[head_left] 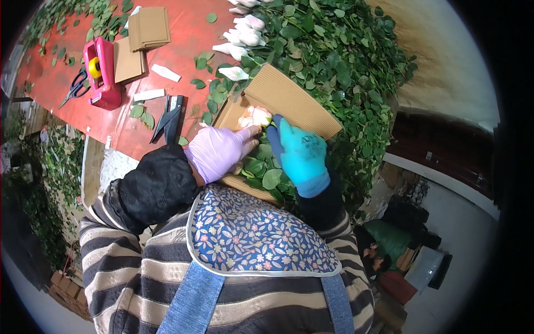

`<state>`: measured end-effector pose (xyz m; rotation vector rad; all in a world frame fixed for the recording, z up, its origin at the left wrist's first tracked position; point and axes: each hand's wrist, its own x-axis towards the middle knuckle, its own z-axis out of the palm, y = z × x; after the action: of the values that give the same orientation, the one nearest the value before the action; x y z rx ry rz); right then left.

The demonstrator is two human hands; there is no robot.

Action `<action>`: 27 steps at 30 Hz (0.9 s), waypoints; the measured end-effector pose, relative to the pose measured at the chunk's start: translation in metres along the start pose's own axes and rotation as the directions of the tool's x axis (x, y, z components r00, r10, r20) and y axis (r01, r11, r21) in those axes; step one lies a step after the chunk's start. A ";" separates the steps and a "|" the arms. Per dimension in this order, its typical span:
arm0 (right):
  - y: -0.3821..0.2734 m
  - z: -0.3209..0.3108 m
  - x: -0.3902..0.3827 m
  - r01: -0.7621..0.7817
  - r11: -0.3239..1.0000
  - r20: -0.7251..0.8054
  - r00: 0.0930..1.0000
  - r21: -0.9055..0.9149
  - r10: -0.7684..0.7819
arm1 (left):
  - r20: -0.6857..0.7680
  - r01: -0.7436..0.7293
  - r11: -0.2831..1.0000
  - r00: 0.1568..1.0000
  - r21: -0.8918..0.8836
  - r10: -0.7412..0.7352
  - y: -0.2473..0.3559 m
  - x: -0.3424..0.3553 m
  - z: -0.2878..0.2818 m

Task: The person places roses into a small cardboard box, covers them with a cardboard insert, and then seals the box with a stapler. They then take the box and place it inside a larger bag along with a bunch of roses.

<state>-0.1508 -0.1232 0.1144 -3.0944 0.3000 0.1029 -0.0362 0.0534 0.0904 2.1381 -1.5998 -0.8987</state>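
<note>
We list: pale pink roses [257,116], heads at the far end, green leaves [271,178] nearer, count seemingly several; brown corrugated cardboard [292,97], bent, extending far right beyond the heads.

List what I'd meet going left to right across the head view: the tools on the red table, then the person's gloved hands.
Scissors → pink tape dispenser → black stapler → left hand in a lilac glove → right hand in a turquoise glove.
</note>
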 end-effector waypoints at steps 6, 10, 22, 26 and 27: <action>0.001 0.024 -0.002 0.017 0.988 0.027 1.000 -0.151 -0.013 | -0.047 -0.064 0.992 0.996 0.112 0.069 -0.002 -0.002 0.008; 0.007 0.035 -0.002 -0.057 0.986 0.056 0.996 -0.159 0.066 | -0.042 -0.083 0.991 0.995 0.100 0.088 -0.003 -0.004 0.008; 0.006 0.021 0.006 -0.034 0.999 -0.032 0.999 0.003 0.034 | -0.031 -0.160 0.972 0.985 0.169 0.168 -0.001 -0.003 0.000; 0.011 0.044 0.010 0.046 0.987 0.006 0.999 -0.153 -0.046 | -0.008 -0.146 0.975 0.989 0.170 0.149 0.000 -0.001 -0.003; 0.010 0.045 0.009 0.028 0.989 0.006 1.000 -0.148 -0.028 | -0.019 -0.145 0.977 0.989 0.158 0.149 -0.001 0.000 -0.002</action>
<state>-0.1466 -0.1333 0.0689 -3.2439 0.2600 0.1358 -0.0345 0.0533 0.0915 2.0891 -1.8399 -0.7120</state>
